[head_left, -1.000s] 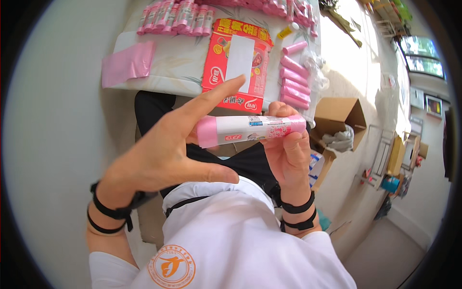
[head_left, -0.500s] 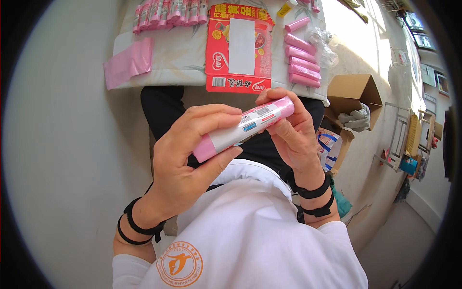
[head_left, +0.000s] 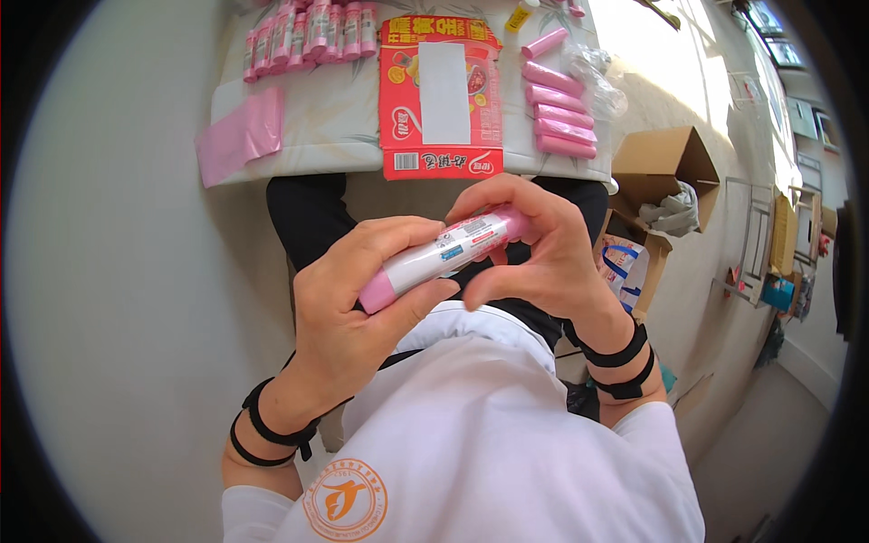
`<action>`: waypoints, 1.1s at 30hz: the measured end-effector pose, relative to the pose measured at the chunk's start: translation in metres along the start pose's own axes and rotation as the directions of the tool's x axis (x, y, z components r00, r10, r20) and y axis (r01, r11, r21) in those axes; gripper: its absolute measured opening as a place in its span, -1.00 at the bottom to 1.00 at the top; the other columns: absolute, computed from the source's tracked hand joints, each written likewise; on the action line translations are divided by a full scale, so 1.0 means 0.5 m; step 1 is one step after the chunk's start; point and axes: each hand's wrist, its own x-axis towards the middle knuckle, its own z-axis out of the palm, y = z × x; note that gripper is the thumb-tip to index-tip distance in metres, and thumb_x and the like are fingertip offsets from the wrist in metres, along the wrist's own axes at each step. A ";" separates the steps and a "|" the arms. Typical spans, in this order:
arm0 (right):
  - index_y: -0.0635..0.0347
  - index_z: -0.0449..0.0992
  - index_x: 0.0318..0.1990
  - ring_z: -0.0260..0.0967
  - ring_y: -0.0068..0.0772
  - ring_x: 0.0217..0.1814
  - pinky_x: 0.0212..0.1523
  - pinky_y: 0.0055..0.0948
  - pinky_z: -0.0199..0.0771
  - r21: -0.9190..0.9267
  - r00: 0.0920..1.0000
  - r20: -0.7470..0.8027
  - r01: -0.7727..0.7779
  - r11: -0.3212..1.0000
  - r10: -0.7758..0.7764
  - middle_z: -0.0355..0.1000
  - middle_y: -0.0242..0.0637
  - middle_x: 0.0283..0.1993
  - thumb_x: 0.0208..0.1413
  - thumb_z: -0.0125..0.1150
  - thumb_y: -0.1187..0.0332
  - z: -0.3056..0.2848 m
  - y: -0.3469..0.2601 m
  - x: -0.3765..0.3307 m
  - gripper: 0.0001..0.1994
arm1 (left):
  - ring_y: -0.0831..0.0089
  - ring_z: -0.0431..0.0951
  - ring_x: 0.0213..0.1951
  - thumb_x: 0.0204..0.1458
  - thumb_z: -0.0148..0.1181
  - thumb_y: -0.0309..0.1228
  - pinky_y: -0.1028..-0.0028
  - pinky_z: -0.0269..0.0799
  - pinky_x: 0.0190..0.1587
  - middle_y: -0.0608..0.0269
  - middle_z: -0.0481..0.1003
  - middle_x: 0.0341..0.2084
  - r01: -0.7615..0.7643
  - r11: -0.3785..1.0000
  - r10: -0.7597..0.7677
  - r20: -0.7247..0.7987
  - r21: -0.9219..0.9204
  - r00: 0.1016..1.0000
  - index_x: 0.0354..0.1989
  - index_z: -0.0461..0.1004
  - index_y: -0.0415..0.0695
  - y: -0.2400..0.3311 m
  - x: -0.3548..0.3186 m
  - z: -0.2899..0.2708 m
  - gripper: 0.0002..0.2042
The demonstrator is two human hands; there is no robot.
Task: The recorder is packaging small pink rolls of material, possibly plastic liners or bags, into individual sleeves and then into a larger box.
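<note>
Over my lap, my left hand is closed round the left end of a pink plastic bag roll wrapped in a white printed label. Its thumb lies along the near side, its fingers over the far side. My right hand curls its fingers round the roll's right end from the far side, while its thumb stands apart from the roll. The roll is tilted, right end farther from me. Beyond it, a white paper strip lies on a red flattened carton at the table's near edge.
Several labelled pink rolls are grouped at the table's far left, above a loose pink sheet. Several plain pink rolls lie at right beside crumpled clear plastic. A small yellow bottle is behind them. An open cardboard box stands right of the table.
My right thumb has come away from the roll, and my right fingers have slid left over its far side. The roll has shifted slightly left and toward me.
</note>
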 end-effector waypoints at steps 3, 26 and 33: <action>0.23 0.49 -0.25 0.36 -0.69 -0.38 -0.39 -0.65 0.40 -0.078 0.992 -0.105 0.054 0.995 -0.062 0.46 -0.43 -0.34 -0.29 0.55 0.39 0.017 -0.011 0.001 -0.60 | 0.39 0.54 -0.22 -0.14 0.31 -0.62 0.49 0.44 -0.18 0.08 0.52 -0.21 -0.021 0.999 0.020 -0.029 -0.046 0.999 -0.13 0.47 -0.28 -0.002 -0.003 0.000 -0.67; 0.30 0.54 -0.20 0.33 -0.68 -0.46 -0.45 -0.62 0.34 -0.046 0.953 0.017 -0.300 0.953 0.301 0.44 -0.38 -0.50 -0.02 0.35 0.26 -0.008 0.011 0.049 -0.69 | 0.66 0.39 -0.44 0.19 0.04 -0.36 0.66 0.35 -0.34 0.26 0.47 -0.28 0.441 0.811 -0.390 0.207 -0.384 0.897 0.06 0.40 -0.27 -0.067 0.007 -0.026 -0.67; 0.28 0.50 -0.21 0.29 -0.64 -0.31 -0.29 -0.60 0.31 -0.225 0.959 0.228 -0.118 0.967 0.170 0.39 -0.40 -0.39 -0.08 0.40 0.26 -0.030 0.037 0.119 -0.66 | 0.52 0.54 -0.25 0.19 0.04 -0.33 0.54 0.46 -0.16 0.22 0.50 -0.19 0.638 0.638 -0.482 0.424 -0.431 0.767 0.15 0.31 -0.27 -0.108 0.033 -0.040 -0.60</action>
